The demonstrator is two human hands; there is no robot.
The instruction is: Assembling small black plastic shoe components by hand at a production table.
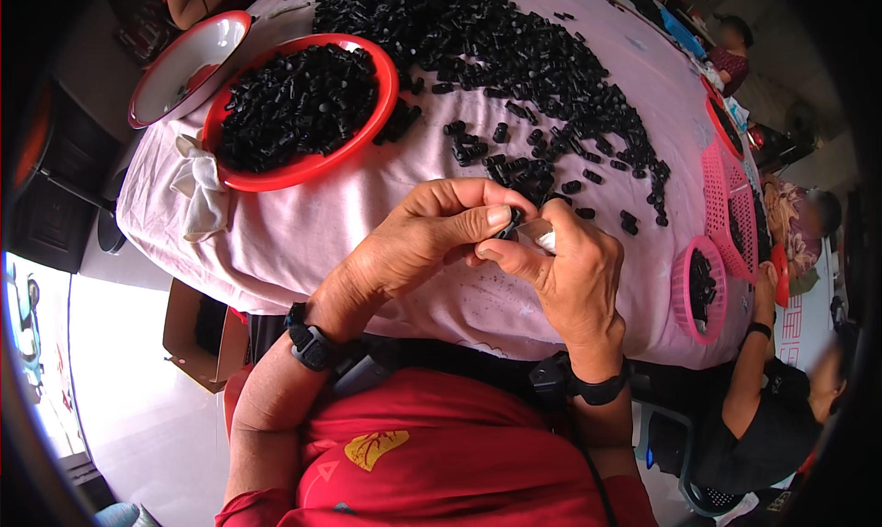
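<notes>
Mid-assembly, judged: left hand (418,238) and right hand (565,270) fingertips pinch one small black plastic cylinder piece (511,222) together, loose pile (514,58) at 12 o'clock; next needs aligned pressing.

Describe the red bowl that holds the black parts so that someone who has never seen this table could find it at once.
Start at the table draped in a pink cloth and go to its far left corner. Two round red-rimmed bowls sit there side by side. The one meant is the red bowl, nearer the loose spread of black parts and heaped with small black pieces, while its neighbour, the white-lined bowl, looks nearly bare.
</notes>
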